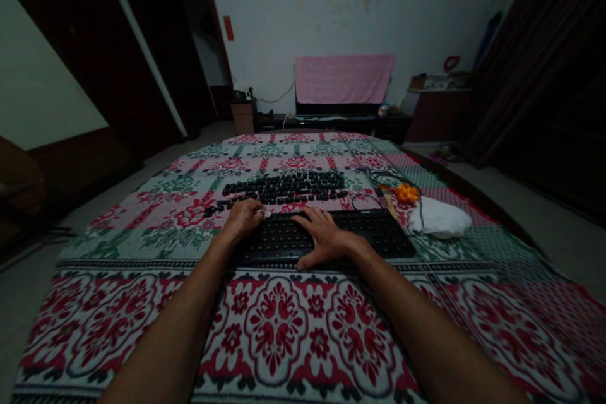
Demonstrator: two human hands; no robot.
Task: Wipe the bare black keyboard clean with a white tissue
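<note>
A black keyboard (374,230) with its keycaps off lies on the patterned cloth, rows of small key posts showing. My left hand (243,219) is at its upper left corner, fingers pinched on a bit of white tissue (267,214) that touches the frame. Across the middle of the keyboard my right hand (322,235) rests with fingers spread, the thumb at the near edge and the fingertips toward the far edge. Loose black keycaps (293,184) lie in rough rows just beyond the keyboard.
To the right are a crumpled white cloth or tissue heap (442,218), an orange fluffy thing (407,193) and a dark cable (421,205). A patterned cloth (279,328) covers the wide surface. A pink towel (344,79) hangs over a screen by the far wall.
</note>
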